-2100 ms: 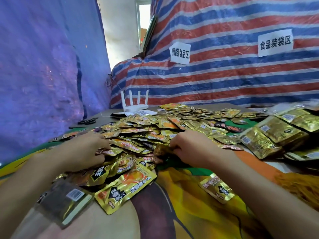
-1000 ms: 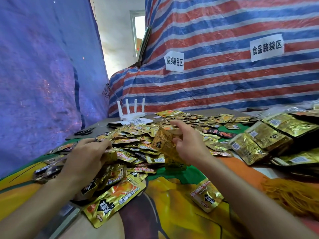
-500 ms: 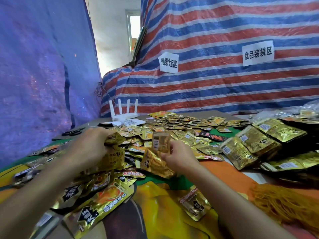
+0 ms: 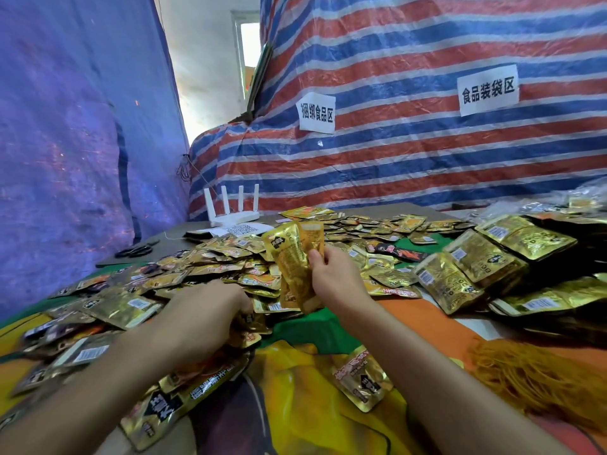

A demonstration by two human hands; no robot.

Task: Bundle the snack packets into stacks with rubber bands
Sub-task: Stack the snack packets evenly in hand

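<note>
Above the near edge of the pile of loose packets, the right hand pinches a few gold packets upright. The left hand rests on the pile, apart from the right; whether it grips anything I cannot tell. I judge a stack is being gathered. Next it needs more packets, squared edges, then one of the rubber bands right of the pile.

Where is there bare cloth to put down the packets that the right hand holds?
Bare cloth lies between the forearms, bordered by the loose packets and one lone packet. An orange strip runs between the right forearm and the stacks. Further back, and by the rubber bands, it is crowded.
</note>
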